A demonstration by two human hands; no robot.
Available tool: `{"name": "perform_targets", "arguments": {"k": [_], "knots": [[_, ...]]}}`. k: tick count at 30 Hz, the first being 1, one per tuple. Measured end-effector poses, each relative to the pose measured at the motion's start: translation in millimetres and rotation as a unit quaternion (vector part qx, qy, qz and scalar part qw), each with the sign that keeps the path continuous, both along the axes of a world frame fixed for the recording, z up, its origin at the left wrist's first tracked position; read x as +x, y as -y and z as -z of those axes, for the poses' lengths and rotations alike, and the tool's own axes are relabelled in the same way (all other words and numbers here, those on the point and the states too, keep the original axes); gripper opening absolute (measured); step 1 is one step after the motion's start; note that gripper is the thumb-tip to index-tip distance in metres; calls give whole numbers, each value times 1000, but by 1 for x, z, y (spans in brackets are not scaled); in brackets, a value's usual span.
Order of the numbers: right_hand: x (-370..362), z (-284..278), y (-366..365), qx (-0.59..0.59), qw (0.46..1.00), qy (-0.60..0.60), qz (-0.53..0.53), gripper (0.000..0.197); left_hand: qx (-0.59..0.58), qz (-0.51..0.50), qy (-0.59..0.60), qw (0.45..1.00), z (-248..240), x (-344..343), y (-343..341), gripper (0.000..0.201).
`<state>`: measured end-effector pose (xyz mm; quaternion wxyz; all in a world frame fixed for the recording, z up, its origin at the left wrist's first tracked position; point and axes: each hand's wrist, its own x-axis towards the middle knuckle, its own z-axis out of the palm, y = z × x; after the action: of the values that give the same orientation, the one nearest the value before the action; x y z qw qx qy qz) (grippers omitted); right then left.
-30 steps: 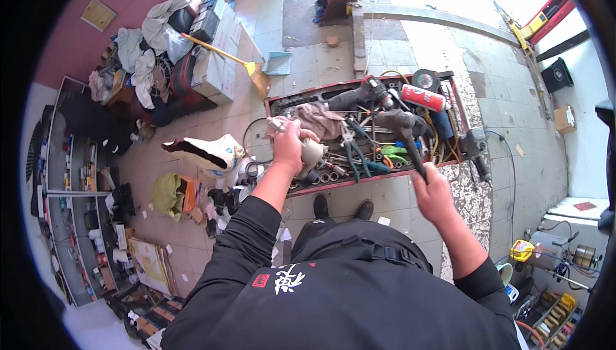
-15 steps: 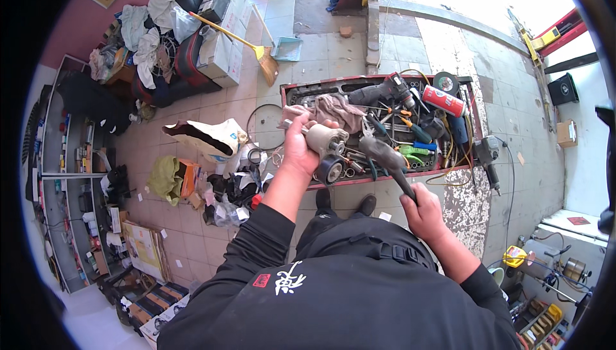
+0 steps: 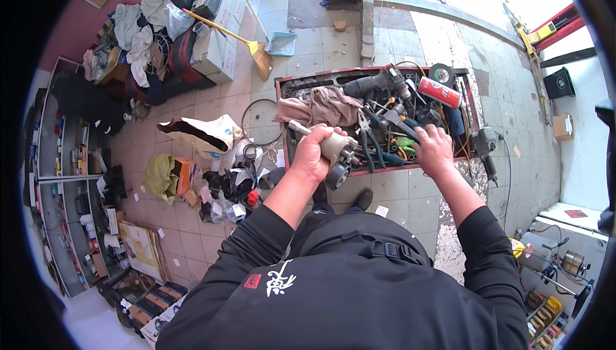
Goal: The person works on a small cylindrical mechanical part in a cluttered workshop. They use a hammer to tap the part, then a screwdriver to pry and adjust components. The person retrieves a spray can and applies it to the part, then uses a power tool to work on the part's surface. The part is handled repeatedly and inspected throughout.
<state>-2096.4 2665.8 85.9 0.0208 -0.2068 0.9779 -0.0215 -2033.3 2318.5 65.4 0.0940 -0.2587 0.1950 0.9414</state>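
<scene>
My left hand (image 3: pixel 313 157) is wrapped round a pale metal cylindrical part (image 3: pixel 339 147), held over the near edge of a red tool tray (image 3: pixel 377 171). A dark-rimmed roller wheel (image 3: pixel 337 175) is at the part's near end. My right hand (image 3: pixel 437 150) reaches over the tray's right half, its fingers curled at the end of a dark-handled tool (image 3: pixel 410 130); the tool's kind is unclear. Pliers with dark handles (image 3: pixel 372 145) lie between my hands. A pinkish-brown rag (image 3: pixel 324 106) lies in the tray's left part.
In the tray are a cordless power tool (image 3: pixel 378 85), a red spray can (image 3: pixel 440 93) and a grinding disc (image 3: pixel 442 73). An air gun (image 3: pixel 489 148) hangs off its right side. Left of it are an open paper bag (image 3: pixel 205 133), plastic bags and scraps. Farther off stands a broom (image 3: pixel 260 60).
My right hand has moved up and forward, from in front of the tray to over its tools. My left hand still holds the metal part, now tilted differently. The view has shifted slightly.
</scene>
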Motion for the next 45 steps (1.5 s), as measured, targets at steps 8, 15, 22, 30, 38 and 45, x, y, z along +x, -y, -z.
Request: {"name": "perform_targets", "arguments": {"k": [8, 15, 22, 30, 38, 45], "knots": [[59, -41, 133, -438, 814, 368, 98, 43, -53, -20, -31, 998, -23, 2, -24, 20], [73, -36, 137, -457, 845, 258, 105, 34, -153, 28, -3, 988, -39, 24, -43, 12], [92, -30, 132, -437, 880, 178, 55, 33, -175, 52, -11, 983, -40, 28, -40, 13], [61, -61, 99, -420, 853, 298, 85, 40, -713, 277, -131, 631, -73, 31, -13, 72], [59, -78, 157, -704, 552, 426, 134, 25, -718, 356, -233, 551, -83, 41, -23, 69], [67, -67, 163, -717, 574, 376, 120, 35, -725, 442, -247, 467, -70, 25, -22, 50]]}}
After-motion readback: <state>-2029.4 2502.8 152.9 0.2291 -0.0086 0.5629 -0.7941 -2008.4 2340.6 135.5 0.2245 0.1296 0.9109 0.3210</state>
